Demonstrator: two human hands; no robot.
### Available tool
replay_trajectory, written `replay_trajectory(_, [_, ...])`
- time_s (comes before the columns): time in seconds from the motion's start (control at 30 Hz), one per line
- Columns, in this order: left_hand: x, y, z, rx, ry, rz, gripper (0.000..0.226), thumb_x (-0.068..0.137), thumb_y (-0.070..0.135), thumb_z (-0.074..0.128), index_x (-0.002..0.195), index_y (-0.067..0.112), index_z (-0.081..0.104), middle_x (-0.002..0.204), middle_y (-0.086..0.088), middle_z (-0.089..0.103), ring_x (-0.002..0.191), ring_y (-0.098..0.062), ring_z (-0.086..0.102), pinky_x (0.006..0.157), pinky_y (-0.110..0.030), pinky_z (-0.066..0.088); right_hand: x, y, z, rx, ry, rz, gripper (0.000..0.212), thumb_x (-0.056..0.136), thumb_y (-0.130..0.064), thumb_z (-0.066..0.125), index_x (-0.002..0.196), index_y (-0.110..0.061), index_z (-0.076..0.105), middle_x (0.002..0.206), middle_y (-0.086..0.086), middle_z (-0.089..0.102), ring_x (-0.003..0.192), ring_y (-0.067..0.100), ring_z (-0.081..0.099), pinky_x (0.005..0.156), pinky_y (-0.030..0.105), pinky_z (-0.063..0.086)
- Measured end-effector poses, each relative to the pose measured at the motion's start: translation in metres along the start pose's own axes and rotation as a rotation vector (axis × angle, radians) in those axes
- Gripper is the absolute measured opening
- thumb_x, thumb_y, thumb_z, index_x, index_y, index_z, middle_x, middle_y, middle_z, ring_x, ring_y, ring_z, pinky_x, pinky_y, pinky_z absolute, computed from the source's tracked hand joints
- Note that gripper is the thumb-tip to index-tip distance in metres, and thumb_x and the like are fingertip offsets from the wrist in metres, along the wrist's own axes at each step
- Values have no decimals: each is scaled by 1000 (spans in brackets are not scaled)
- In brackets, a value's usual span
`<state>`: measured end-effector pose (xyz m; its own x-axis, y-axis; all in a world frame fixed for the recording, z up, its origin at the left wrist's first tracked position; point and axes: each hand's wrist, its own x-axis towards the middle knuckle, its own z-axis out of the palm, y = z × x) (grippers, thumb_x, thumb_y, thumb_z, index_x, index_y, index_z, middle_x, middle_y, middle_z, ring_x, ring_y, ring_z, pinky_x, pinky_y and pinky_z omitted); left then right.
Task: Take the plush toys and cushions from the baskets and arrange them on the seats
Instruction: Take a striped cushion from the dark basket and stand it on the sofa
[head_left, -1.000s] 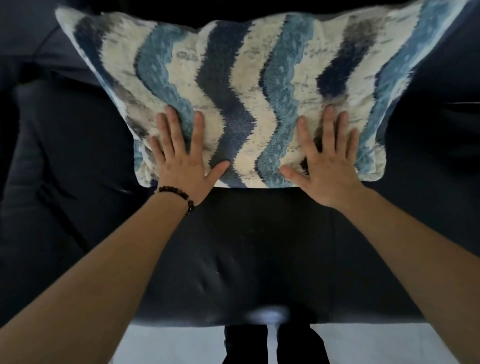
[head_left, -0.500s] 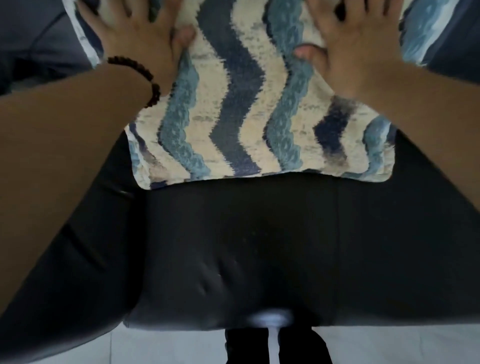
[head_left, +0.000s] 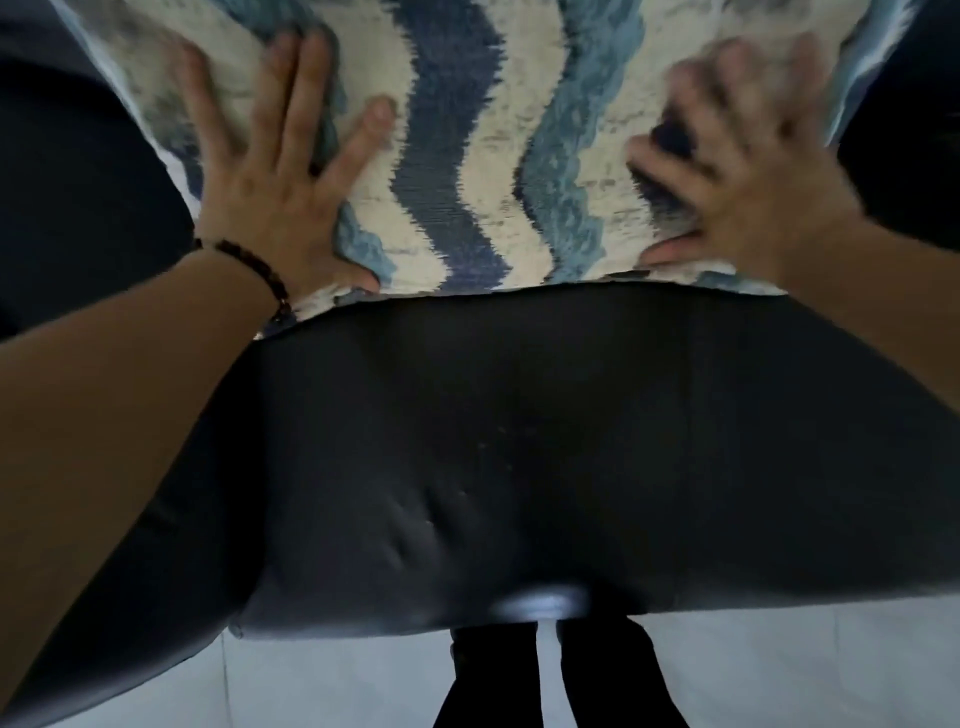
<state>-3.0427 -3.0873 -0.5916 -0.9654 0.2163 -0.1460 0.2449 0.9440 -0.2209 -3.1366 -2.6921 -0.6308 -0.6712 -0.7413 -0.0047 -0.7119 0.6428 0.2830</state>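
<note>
A cushion (head_left: 467, 145) with wavy blue, navy and cream stripes leans at the back of a dark leather seat (head_left: 519, 441); its top is cut off by the frame. My left hand (head_left: 270, 171), with a dark bead bracelet on the wrist, lies flat on the cushion's left half with fingers spread. My right hand (head_left: 743, 161) is blurred and rests with spread fingers on the cushion's right half.
The dark seat's front edge (head_left: 519, 608) runs across the lower frame, with pale tiled floor (head_left: 779, 670) below it. My dark trouser legs (head_left: 561, 675) stand against the seat front. A dark armrest (head_left: 67, 182) rises at the left.
Both hands slid down the cushion from its upper part toward its lower edge. The view has dipped closer to the seat, so the cushion's top is now out of frame.
</note>
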Motion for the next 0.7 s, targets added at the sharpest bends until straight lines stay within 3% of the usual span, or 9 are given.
replay_trajectory(0.07, [-2,4,6,15,12,-16,138,64,76,74,159,34,-17,164,-15,-24,156,-37,-9,114,-79,4,-27,20,-3,72,-84,147,82,97,-71,29,161,-35,-8,170,21,-1,154,50,3,111,82,10])
replay_trajectory(0.17, [-17,9,16,-7,88,-131,131,74,69,72,155,33,-25,155,-6,-41,155,-37,-13,118,-73,5,-48,0,-9,87,-156,264,99,95,-76,39,160,-28,-18,165,33,-6,148,62,2,109,84,8])
replay_trajectory(0.27, [-25,2,20,3,101,-94,130,75,70,73,158,32,-19,153,-9,-47,147,-32,-38,111,-81,4,-64,-19,1,93,-121,147,103,95,-76,42,157,-28,-25,163,28,-25,146,66,-3,110,83,6])
replay_trajectory(0.33, [-19,-3,19,58,105,-30,126,78,68,72,159,31,-17,156,-16,-41,145,-34,-39,106,-86,5,-60,-8,8,7,-119,-37,96,95,-66,49,161,-34,-14,165,15,-30,150,57,-13,109,85,1])
replay_trajectory(0.4, [-6,-4,21,41,103,-36,112,89,55,68,160,30,-15,162,-25,-23,150,-43,-26,103,-89,7,-38,7,9,-55,-175,-14,91,93,-55,54,161,-40,-5,167,9,-27,152,48,-20,108,84,-1])
replay_trajectory(0.5, [-2,13,25,37,148,-117,96,96,36,66,162,23,-3,162,-38,6,151,-55,8,102,-89,13,-20,-12,4,-140,-277,99,92,97,-48,51,158,-36,-17,164,17,-34,150,50,-24,114,80,5])
replay_trajectory(0.6, [-20,12,22,-19,204,-60,108,86,73,61,162,19,6,158,-42,14,148,-57,15,105,-86,13,-40,-50,-7,131,-175,214,93,91,-26,63,164,-22,5,166,30,-9,150,58,-3,117,75,4])
replay_trajectory(0.7, [-26,-9,-2,-27,394,-28,112,87,81,48,161,17,-7,149,-49,26,142,-60,24,109,-80,16,-32,-64,-39,189,73,170,81,99,-43,59,161,-13,17,159,41,15,146,61,15,118,73,11])
